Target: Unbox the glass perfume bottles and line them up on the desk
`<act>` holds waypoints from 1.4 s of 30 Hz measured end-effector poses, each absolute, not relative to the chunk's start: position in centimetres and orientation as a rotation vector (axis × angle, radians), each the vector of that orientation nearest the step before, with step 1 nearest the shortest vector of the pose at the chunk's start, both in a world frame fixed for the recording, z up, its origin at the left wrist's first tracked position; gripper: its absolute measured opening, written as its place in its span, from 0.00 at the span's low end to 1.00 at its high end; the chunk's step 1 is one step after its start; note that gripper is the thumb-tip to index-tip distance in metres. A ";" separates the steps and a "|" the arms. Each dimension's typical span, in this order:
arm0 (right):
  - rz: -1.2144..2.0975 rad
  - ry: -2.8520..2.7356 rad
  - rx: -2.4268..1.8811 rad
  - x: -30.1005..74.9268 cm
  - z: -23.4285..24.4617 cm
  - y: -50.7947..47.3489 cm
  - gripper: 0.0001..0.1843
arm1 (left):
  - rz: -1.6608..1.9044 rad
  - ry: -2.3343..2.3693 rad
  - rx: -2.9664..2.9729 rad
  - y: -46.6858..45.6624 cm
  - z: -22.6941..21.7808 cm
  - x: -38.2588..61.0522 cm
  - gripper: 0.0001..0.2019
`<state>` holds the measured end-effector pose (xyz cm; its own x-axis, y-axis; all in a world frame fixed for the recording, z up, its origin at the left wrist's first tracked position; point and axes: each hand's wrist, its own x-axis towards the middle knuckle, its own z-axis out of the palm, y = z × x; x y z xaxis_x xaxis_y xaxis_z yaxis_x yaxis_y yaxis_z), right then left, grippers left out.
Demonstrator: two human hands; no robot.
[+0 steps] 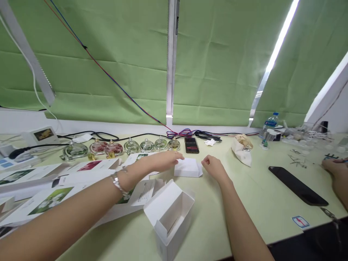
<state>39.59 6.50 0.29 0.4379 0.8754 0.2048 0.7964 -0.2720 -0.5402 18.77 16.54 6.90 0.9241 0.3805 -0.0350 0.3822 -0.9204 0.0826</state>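
Note:
My left hand [166,160] rests with fingers flat on the left end of a small folded white cardboard piece [188,168] on the pale green table [244,192]. A silver bracelet sits on that wrist. My right hand [213,166] is loosely curled, its fingertips pinching the right edge of the same white piece. An open white carton box [170,217] lies on its side nearer to me, between my forearms.
A row of round glass bottles [114,148] lines the far edge, with flat printed cartons [51,197] at left. A dark phone [297,185] lies at right, beside another person's hand [335,170]. A cream bag [241,148] and a water bottle [270,125] stand further back.

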 end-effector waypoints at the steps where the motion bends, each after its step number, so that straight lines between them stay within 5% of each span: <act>1: 0.196 -1.409 -2.113 39.6 0.2 6.5 0.08 | -0.093 0.566 2.985 16.3 6.2 20.1 0.21; 9: 0.288 -1.539 -2.022 39.3 0.3 6.9 0.09 | -0.334 0.794 2.903 16.5 0.4 24.3 0.29; 20: 0.398 -1.462 -2.094 38.2 -0.3 7.2 0.15 | -0.428 0.756 2.886 16.4 1.7 24.5 0.31; 26: 0.368 -1.219 -2.201 38.4 -0.6 7.7 0.11 | -0.285 0.719 2.914 16.9 2.8 24.0 0.56; 42: 0.404 -1.238 -2.105 39.1 -0.8 8.2 0.05 | -0.314 0.555 3.140 15.4 4.3 24.1 0.37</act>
